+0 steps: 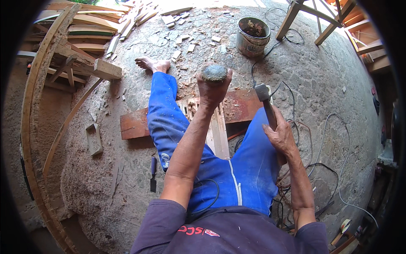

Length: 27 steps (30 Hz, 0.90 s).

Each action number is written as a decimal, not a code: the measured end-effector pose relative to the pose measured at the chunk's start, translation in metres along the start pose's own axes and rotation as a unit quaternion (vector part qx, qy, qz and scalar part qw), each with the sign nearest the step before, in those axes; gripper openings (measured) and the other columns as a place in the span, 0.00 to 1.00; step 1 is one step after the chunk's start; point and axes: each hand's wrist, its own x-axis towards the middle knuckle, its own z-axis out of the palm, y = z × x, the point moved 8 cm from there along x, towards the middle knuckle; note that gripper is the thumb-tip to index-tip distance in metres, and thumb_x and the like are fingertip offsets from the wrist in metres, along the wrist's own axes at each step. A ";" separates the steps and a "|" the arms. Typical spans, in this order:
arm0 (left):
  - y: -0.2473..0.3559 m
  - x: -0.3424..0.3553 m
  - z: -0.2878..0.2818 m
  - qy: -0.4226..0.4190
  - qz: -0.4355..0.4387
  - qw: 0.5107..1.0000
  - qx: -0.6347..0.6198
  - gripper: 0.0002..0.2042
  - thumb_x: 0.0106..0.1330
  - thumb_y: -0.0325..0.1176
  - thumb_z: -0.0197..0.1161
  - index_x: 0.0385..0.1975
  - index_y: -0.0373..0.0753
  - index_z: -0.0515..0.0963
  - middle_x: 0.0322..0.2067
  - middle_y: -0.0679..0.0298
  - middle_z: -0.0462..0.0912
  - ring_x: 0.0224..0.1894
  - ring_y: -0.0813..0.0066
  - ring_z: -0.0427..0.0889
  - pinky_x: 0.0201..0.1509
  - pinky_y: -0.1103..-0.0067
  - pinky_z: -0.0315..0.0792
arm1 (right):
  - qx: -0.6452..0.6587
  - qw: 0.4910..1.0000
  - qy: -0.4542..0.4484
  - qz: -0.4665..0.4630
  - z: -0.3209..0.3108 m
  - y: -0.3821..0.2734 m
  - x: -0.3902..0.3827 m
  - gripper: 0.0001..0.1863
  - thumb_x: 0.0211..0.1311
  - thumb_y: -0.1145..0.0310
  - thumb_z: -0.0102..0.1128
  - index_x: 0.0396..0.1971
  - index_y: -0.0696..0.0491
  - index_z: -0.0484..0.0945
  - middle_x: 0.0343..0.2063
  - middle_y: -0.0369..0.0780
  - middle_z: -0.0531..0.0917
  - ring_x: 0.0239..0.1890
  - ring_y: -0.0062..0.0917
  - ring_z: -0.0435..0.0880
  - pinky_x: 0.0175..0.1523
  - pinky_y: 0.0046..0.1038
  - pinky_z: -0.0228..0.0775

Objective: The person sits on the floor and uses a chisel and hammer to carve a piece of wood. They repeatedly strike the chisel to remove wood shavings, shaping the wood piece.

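My left hand [212, 92] is raised over the work, its fingers wrapped round a grey rounded lump [214, 73] that looks like stone. In my right hand [281, 133] is a hammer [266, 103], head up, held beside my right thigh. Between my legs a pale wooden piece [218, 135] with cut slots lies across a reddish-brown plank [136, 123]. Wood chips are scattered over both near the slots. My left forearm covers part of the wood. On the floor by my left leg lies a chisel [153, 174] with a purple handle.
A dirty bucket [253, 37] stands ahead. Wood offcuts [179, 19] litter the floor, and a small wooden box frame [94, 139] lies at left. Long curved timbers [38, 93] rise along the left. Cables [338, 127] snake over the right floor; a wooden stand [313, 15] is at far right.
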 end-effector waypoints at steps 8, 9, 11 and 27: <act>-0.001 -0.009 0.000 -0.016 0.079 0.996 0.047 0.08 0.58 0.31 0.72 0.27 0.37 0.78 0.23 0.60 0.82 0.26 0.58 0.84 0.36 0.69 0.78 | -0.056 0.972 0.060 -0.219 -0.042 -0.159 0.013 0.41 0.61 0.78 0.64 0.74 0.49 0.60 0.48 0.54 0.85 0.46 0.48 0.89 0.49 0.39 0.80; -0.001 -0.010 -0.005 -0.008 0.087 0.995 0.043 0.08 0.58 0.30 0.71 0.27 0.37 0.78 0.23 0.60 0.82 0.27 0.58 0.84 0.36 0.69 0.79 | -0.059 0.960 0.076 -0.262 -0.048 -0.179 0.011 0.41 0.60 0.79 0.64 0.74 0.49 0.60 0.48 0.54 0.85 0.46 0.48 0.89 0.49 0.40 0.80; -0.006 -0.011 -0.006 -0.007 0.044 0.999 0.016 0.07 0.58 0.30 0.72 0.28 0.37 0.80 0.24 0.61 0.84 0.28 0.60 0.85 0.36 0.69 0.79 | -0.073 0.934 0.111 -0.331 -0.063 -0.215 0.007 0.42 0.58 0.81 0.63 0.74 0.49 0.60 0.48 0.54 0.85 0.46 0.48 0.88 0.48 0.41 0.81; -0.007 -0.014 0.007 -0.043 0.128 0.979 0.149 0.08 0.60 0.33 0.69 0.38 0.41 0.83 0.33 0.59 0.86 0.37 0.54 0.86 0.44 0.64 0.77 | -0.153 0.961 -0.005 -0.229 -0.012 -0.168 0.019 0.42 0.58 0.77 0.61 0.74 0.49 0.58 0.41 0.54 0.84 0.40 0.51 0.87 0.44 0.45 0.82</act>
